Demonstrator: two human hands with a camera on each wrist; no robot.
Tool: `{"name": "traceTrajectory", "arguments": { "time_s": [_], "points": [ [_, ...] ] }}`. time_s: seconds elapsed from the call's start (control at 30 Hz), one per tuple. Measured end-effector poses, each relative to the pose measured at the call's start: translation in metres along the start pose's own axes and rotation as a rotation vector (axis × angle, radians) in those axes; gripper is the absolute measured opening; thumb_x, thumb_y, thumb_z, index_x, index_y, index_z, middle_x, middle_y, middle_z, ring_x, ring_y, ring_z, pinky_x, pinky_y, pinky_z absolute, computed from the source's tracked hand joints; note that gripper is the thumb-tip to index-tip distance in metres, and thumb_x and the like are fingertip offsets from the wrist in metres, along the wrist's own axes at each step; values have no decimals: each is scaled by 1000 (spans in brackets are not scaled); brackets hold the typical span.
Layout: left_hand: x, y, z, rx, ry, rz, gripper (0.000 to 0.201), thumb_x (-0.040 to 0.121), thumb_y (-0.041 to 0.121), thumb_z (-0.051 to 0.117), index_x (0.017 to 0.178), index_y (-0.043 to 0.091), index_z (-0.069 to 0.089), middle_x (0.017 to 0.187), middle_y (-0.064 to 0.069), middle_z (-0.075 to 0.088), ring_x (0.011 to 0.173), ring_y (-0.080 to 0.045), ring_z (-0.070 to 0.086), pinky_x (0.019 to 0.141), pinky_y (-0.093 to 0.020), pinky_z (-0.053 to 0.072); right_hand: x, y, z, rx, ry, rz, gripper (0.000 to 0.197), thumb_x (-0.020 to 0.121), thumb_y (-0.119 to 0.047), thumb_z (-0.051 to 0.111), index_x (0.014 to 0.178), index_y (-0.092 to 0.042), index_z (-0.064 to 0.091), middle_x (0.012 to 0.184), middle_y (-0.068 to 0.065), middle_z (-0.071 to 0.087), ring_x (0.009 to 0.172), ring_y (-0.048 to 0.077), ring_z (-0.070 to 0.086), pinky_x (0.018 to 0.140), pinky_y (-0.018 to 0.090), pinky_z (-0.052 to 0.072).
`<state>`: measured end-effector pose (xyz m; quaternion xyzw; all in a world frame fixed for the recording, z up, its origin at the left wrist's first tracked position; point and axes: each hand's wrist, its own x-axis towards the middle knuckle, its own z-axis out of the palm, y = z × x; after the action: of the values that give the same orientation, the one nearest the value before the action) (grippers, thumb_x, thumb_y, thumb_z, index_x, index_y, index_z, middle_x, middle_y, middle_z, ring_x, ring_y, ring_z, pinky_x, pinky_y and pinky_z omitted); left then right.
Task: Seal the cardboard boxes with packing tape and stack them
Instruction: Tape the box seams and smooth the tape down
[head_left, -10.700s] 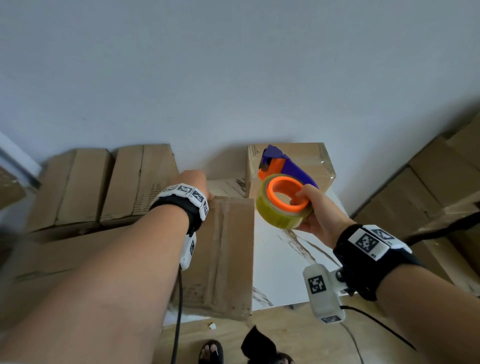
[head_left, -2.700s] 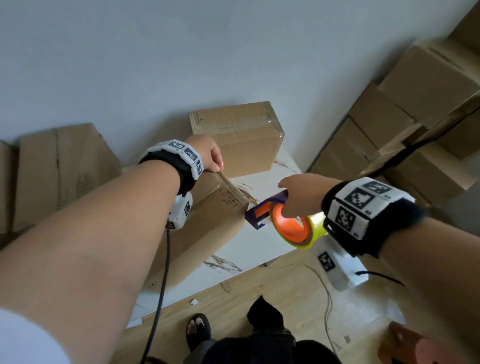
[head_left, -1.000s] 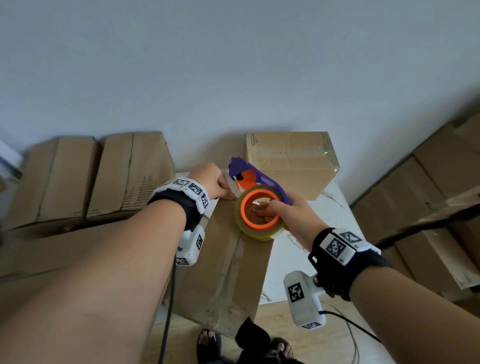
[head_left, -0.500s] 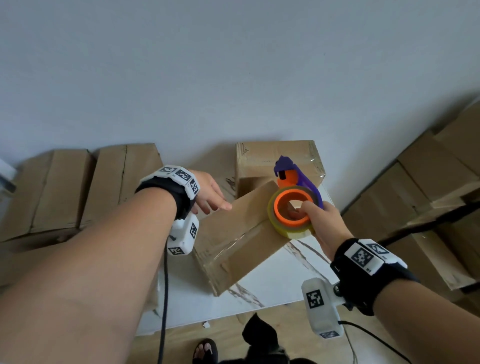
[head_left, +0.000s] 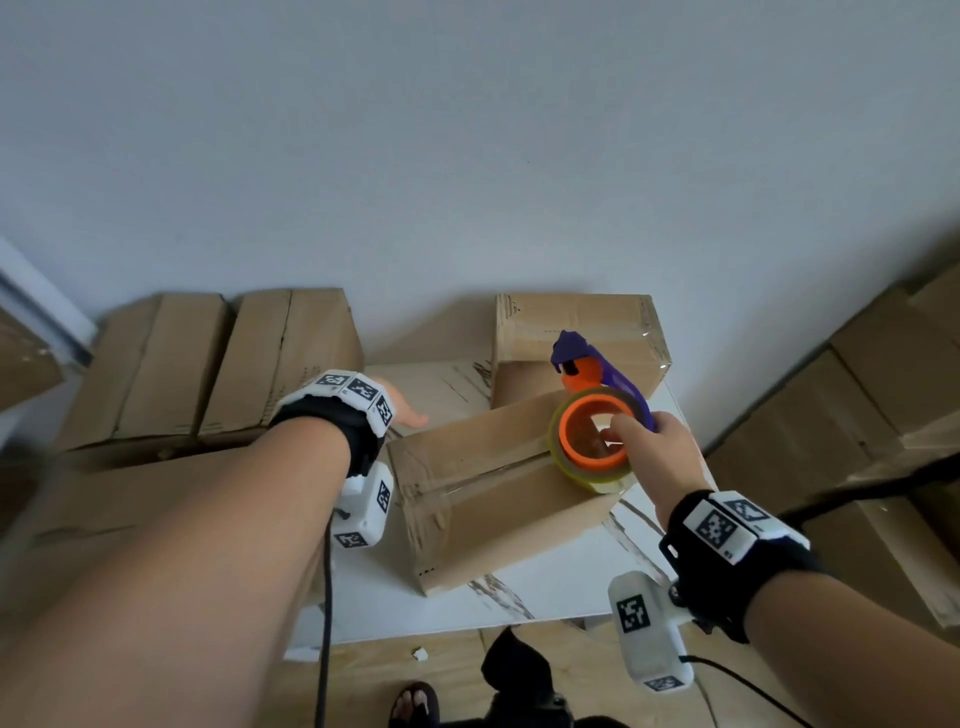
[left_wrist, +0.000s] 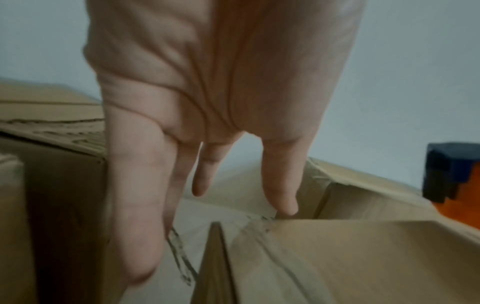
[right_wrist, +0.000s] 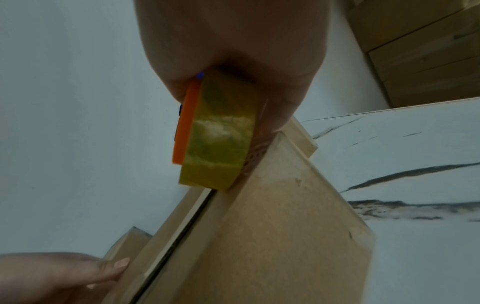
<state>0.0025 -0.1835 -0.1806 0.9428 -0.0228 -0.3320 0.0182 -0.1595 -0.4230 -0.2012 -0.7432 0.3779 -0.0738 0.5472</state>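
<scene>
A brown cardboard box (head_left: 493, 483) lies slantwise on the white marble table (head_left: 441, 597), clear tape along its top seam. My right hand (head_left: 623, 431) grips a tape dispenser (head_left: 592, 431) with a purple body, orange core and yellowish roll. The roll (right_wrist: 218, 139) rests on the box's (right_wrist: 259, 236) right end, over the seam. My left hand (head_left: 410, 415) hovers with straight fingers (left_wrist: 280, 185) at the far left corner of the box (left_wrist: 337, 257); its fingertips (right_wrist: 114, 267) lie beside the box edge. A second, taped box (head_left: 576, 332) stands behind, against the wall.
Cardboard boxes (head_left: 208, 364) are stacked left of the table, and more boxes (head_left: 883, 389) are piled at the right. The wall is close behind the table. A foot in a sandal (head_left: 415, 696) stands on the wooden floor below the table's front edge.
The box has turned further, its long side now running across the table. The dispenser sits lower, on the box's right end. My left hand has slid off the top to the far corner.
</scene>
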Motion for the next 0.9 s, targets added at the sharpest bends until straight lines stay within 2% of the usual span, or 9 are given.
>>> {"name": "traceTrajectory", "arguments": {
  "time_s": [0.1, 0.17, 0.27, 0.37, 0.5, 0.57, 0.67, 0.77, 0.9],
  "points": [
    [-2, -6, -1, -104, 103, 2, 51, 70, 50, 77, 92, 8, 58, 96, -9, 69, 92, -26, 66, 84, -34, 53, -2, 1, 2, 0, -2, -14, 20, 86, -27, 63, 98, -12, 59, 97, 14, 68, 85, 24, 64, 70, 31, 48],
    [-1, -8, 4, -156, 96, 20, 40, 63, 37, 85, 76, 6, 64, 81, -7, 70, 82, -27, 70, 78, -35, 57, -3, 1, 1, 13, -25, -9, 21, 86, -25, 63, 101, -11, 59, 99, 15, 68, 89, 26, 64, 71, 31, 48],
    [-6, -12, 15, -211, 1, 75, 35, 63, 26, 87, 92, 9, 75, 94, -7, 73, 89, -26, 70, 82, -37, 58, -4, 1, -2, 0, -87, -4, 19, 87, -23, 62, 102, -11, 59, 101, 16, 68, 94, 28, 65, 79, 35, 50],
    [-15, -19, 22, -299, 98, 138, 27, 75, 17, 80, 100, 13, 74, 100, -3, 72, 95, -20, 67, 88, -29, 54, -5, 2, -3, 7, -127, -1, 17, 88, -21, 61, 101, -10, 60, 100, 17, 68, 86, 23, 63, 74, 31, 48],
    [-15, -28, 33, -435, 267, 175, 25, 74, 13, 79, 98, 18, 74, 97, 1, 72, 92, -15, 67, 89, -25, 49, -4, 7, -8, 42, -181, 40, 10, 88, -19, 61, 96, -14, 63, 100, 19, 70, 88, 29, 66, 85, 44, 53],
    [-15, -30, 39, -483, 306, 175, 25, 74, 14, 78, 98, 20, 72, 98, 1, 73, 90, -13, 67, 87, -25, 49, -5, 11, -14, 74, -205, 90, 6, 90, -18, 58, 90, -14, 63, 91, 13, 71, 80, 24, 65, 76, 42, 54],
    [-16, -29, 42, -489, 400, 146, 21, 75, 18, 78, 96, 16, 73, 98, -2, 73, 91, -16, 67, 87, -29, 50, -3, 19, -28, 86, -153, 138, 20, 85, -25, 59, 91, -7, 66, 79, 8, 63, 70, 21, 57, 65, 33, 49],
    [-14, -29, 39, -394, 409, 66, 24, 77, 30, 77, 94, 14, 76, 98, -2, 73, 92, -22, 67, 88, -34, 51, 4, 31, -44, -19, -18, 143, 32, 66, -38, 58, 77, -10, 68, 69, 5, 52, 62, 21, 44, 64, 35, 38],
    [-10, -25, 31, -351, 352, 1, 23, 74, 34, 79, 87, 15, 77, 93, -4, 74, 86, -23, 68, 87, -37, 53, 22, 57, -61, -248, 44, 179, 25, 83, -29, 61, 69, -8, 62, 62, 7, 54, 62, 27, 51, 68, 39, 45]
  ]
}}
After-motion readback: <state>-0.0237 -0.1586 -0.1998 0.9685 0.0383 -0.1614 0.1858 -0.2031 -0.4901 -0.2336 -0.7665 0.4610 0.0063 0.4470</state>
